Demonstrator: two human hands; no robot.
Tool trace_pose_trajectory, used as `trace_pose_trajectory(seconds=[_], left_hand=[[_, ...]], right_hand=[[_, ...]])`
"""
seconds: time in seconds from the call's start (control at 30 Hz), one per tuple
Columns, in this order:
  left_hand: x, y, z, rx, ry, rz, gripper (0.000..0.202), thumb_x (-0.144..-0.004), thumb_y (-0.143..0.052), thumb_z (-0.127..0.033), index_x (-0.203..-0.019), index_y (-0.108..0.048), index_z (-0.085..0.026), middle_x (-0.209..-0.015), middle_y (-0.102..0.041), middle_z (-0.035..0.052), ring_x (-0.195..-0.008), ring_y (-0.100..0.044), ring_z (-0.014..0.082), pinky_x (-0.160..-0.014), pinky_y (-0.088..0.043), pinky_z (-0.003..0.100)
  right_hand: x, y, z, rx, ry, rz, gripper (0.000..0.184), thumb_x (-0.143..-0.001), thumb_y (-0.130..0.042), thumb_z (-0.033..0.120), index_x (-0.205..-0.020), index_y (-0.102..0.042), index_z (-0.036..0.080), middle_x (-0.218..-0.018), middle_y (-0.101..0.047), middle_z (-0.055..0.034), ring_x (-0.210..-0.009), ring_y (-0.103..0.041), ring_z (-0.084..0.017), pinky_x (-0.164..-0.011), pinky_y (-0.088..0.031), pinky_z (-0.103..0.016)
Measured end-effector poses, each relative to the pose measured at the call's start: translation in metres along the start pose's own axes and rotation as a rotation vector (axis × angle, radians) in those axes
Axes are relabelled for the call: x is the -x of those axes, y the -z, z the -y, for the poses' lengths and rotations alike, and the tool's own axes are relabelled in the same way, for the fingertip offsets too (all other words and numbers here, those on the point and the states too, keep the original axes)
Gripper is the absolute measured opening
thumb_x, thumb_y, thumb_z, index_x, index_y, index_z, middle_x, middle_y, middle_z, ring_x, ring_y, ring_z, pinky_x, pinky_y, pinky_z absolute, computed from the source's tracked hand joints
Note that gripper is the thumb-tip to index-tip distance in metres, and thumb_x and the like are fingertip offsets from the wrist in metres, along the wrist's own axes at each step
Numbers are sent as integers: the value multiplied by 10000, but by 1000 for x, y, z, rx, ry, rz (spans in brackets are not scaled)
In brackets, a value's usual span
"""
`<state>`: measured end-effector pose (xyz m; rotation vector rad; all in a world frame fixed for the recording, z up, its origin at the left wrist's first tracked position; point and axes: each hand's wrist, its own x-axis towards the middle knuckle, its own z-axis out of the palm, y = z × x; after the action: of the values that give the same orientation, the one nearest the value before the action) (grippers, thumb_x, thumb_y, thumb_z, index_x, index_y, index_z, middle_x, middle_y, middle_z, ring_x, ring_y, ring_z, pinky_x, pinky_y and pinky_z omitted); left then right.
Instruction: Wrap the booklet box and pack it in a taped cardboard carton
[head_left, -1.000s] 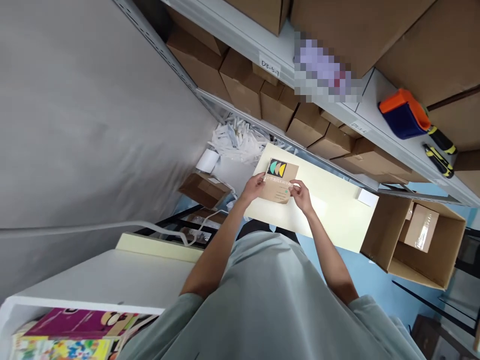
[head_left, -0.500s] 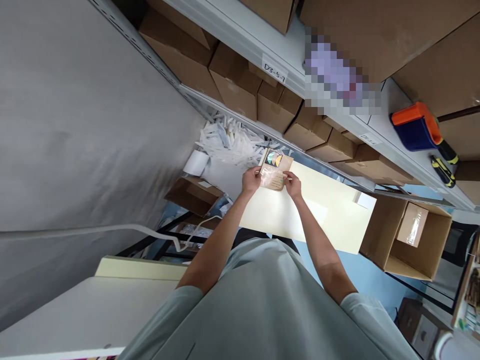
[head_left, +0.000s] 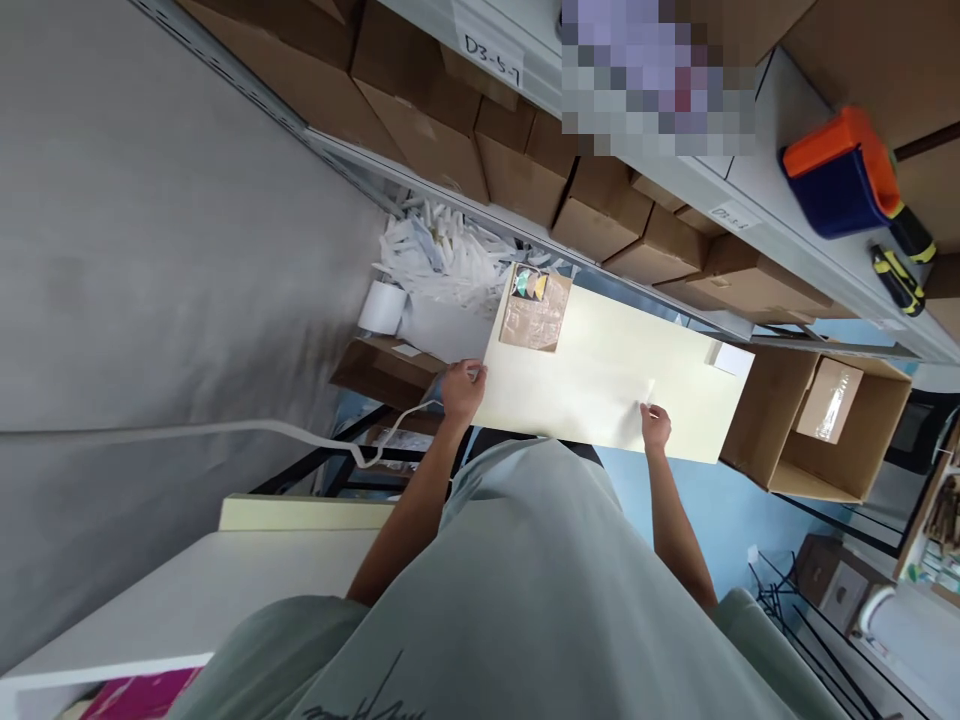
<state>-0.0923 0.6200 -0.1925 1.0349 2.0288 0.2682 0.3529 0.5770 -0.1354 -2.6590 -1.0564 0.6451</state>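
On the cream tabletop [head_left: 577,390], toward its far left corner, lies a flat brown packet [head_left: 534,322] with a coloured printed label under shiny clear film. No hand touches it now. My left hand [head_left: 461,392] is at the table's left edge, below the packet, with its fingers curled together; whatever they may hold is hidden. Over the right half of the table, my right hand [head_left: 655,426] pinches its thumb and fingers together. A small pale, see-through piece [head_left: 650,387] shows at those fingertips, too faint to name.
Shredded paper strips [head_left: 450,250] and a white roll [head_left: 382,307] sit at the back left. An open carton [head_left: 885,430] stands right of the table. A shelf of brown boxes [head_left: 600,215] runs behind, with a tape dispenser [head_left: 836,190] and a cutter [head_left: 898,280] above. A white cable [head_left: 285,458] crosses left.
Both hands have let go of the packet, which stays on the table. My left hand has moved left and nearer me to the table edge; my right hand has moved right and nearer me. The view has shifted.
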Motion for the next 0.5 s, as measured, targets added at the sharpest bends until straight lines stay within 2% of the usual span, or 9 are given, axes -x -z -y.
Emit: trace_pose_trajectory(seconds=[0.13,0.27,0.37,0.5], left_hand=[[10,-7,2,-34,3,-77,197,-978,-618,-343,-1050,-762,-229,-1100,-826,128,-1021,-751,315,-1014,-556,410],[14,-5,-1,-104,7,-82,236,-999,-572,-344,-1067,-755,-211,-1124,-813,157,-1023,-743,337,-997,-545,433],[26,2,1,-132,2,-61,259,-1010,-550,-327,-1086,-753,-185,-1139,-802,186,-1032,-744,357,-993,-546,456],[57,10,2,-117,-5,-80,271,-1006,-576,-343,-1099,-764,-172,-1102,-806,169,-999,-754,343,-976,-565,449]], right_hand=[[-6,-17,-3,44,-42,-6,370,-884,-635,531,-928,-737,178,-960,-805,-184,-873,-736,-287,-811,-578,-379],[-2,-29,1,50,-48,-6,278,-902,-563,403,-901,-741,189,-948,-806,-175,-879,-725,-285,-816,-563,-369],[10,-21,-5,39,-31,-7,259,-878,-553,364,-888,-745,190,-951,-810,-169,-861,-723,-284,-809,-554,-364],[18,9,-22,3,0,-17,259,-864,-549,359,-883,-743,188,-908,-808,-150,-838,-718,-286,-830,-550,-374]])
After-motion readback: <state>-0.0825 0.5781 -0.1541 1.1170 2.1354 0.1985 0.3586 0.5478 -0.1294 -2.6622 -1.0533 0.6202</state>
